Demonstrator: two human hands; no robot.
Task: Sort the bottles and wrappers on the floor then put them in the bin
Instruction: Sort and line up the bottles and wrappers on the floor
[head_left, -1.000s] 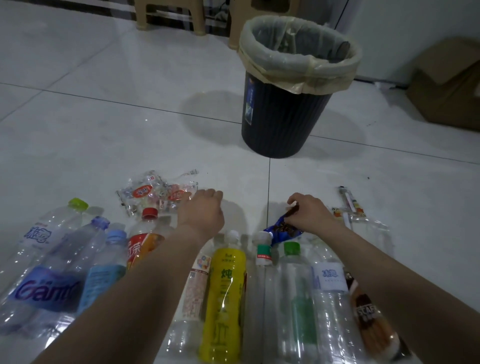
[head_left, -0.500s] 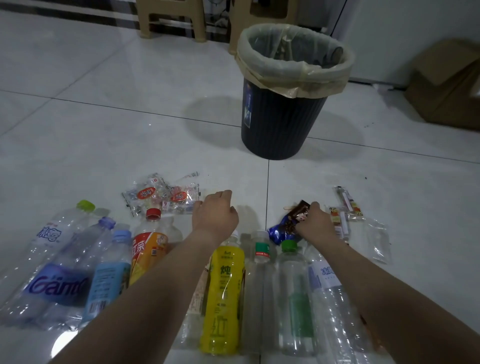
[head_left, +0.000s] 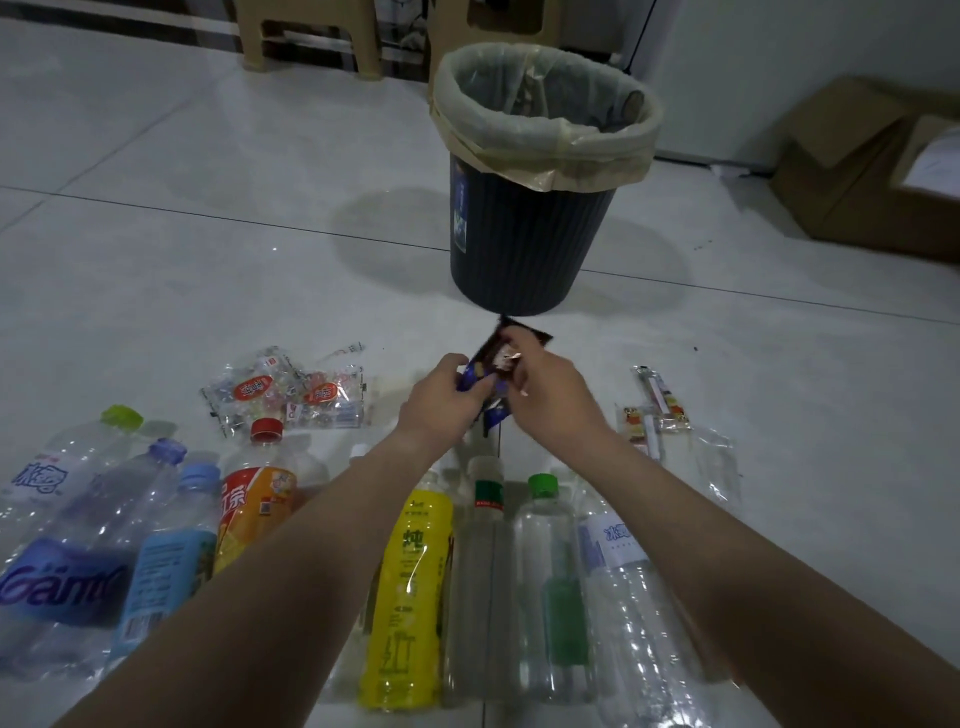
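Both hands hold a dark blue and brown wrapper (head_left: 493, 364) above the floor, in front of the bin. My left hand (head_left: 441, 400) grips its lower blue end; my right hand (head_left: 550, 395) pinches its upper part. The dark ribbed bin (head_left: 519, 244) with a pale liner stands just beyond. Several plastic bottles lie in a row near me, among them a yellow bottle (head_left: 410, 587), an orange-labelled one (head_left: 254, 509) and a green-capped clear one (head_left: 550, 571). Clear candy wrappers (head_left: 280, 395) lie at left, small wrappers (head_left: 654, 415) at right.
Cardboard boxes (head_left: 872, 171) sit at the far right by the wall. Beige stool legs (head_left: 311, 36) stand behind the bin. White floor tiles stretch to the left of the bin.
My right hand lifted the blue wrapper off the floor and toward the middle. My left hand came over and took hold of its lower end.
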